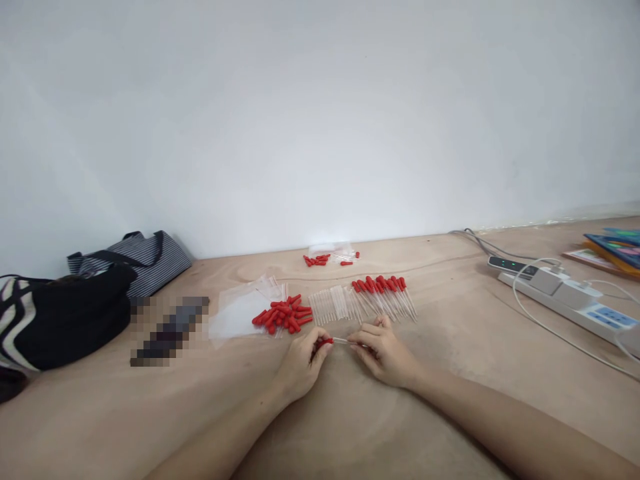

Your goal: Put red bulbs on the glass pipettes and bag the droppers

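**Fitting a red cap onto a clear tube**

Resting both forearms on the pale plywood surface, meeting near the middle. Pinching with the left hand a small red rubber cap between closed fingertips. Gripping with the right hand the thin clear glass tube, fingers curled tight around its far end, cap and tube touching end to end between the two hands.

Lying just beyond the left hand: a loose pile of red rubber caps, partly sitting on flat clear plastic bags. Lying beside it, straight ahead: a row of bare clear tubes. Lying just beyond the right hand: a fanned row of tubes already wearing red caps.

Sitting farther back, near the white wall: a small scatter of red caps and clear bags.

Slumping at the far left: a black fabric bag and, behind it, a grey striped bag. Stretching along the right: a white power strip with white cables, colourful books beyond.
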The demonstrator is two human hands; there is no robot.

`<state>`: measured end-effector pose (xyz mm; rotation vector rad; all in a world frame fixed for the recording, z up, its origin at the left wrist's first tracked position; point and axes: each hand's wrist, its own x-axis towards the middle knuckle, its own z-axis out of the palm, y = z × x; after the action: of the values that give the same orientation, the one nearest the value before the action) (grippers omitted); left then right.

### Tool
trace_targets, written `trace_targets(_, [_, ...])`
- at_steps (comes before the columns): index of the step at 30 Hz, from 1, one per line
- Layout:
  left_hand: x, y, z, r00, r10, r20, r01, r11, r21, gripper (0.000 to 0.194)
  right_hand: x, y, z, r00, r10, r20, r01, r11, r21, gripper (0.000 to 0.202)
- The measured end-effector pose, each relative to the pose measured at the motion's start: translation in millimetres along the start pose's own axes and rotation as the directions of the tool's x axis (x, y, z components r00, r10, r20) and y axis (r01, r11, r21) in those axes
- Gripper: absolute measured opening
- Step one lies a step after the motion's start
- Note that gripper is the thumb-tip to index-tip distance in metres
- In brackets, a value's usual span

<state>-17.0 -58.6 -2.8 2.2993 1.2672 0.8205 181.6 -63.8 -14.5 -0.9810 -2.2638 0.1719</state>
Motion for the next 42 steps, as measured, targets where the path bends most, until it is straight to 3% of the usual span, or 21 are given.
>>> trace_targets(9, [1,-1,0.7,0.997,-0.055,0.054,0.057,0.998,-0.035,0.015,2,0,2,0.998,-0.057,0.015,0.057,0.998,-0.012,0.021])
trace_targets(18, [-2,3,0.6,0.998,-0.023,0.055,0.022,1.0,0.005,0.013,7,4,0,0.975,-0.22,-0.026,0.206,0.945,-0.256,0.025])
trace_targets(26, [-4,-2,5.0,0.999,0.042,0.031,-0.043,0.998,0.036,0.016,8,6,-1,0.977,-0.212,0.012,0.208,0.943,-0.258,0.024])
trace_targets(31, [-5,-9,9.9,0.997,0.082,0.013,-0.082,0.996,0.042,0.018,8,3,-2,0.989,-0.133,0.056,0.142,0.968,-0.206,0.019])
trace_targets(35, [-5,-11,11.4,0.995,0.099,0.019,-0.1,0.994,0.041,0.018,10,-2,-3,0.995,-0.005,0.096,0.018,0.991,-0.132,0.014])
trace_targets(42, [-5,-8,9.7,0.99,0.14,0.009,-0.14,0.989,0.044,0.018,16,-11,-3,0.942,0.251,0.223,-0.276,0.957,0.089,0.026])
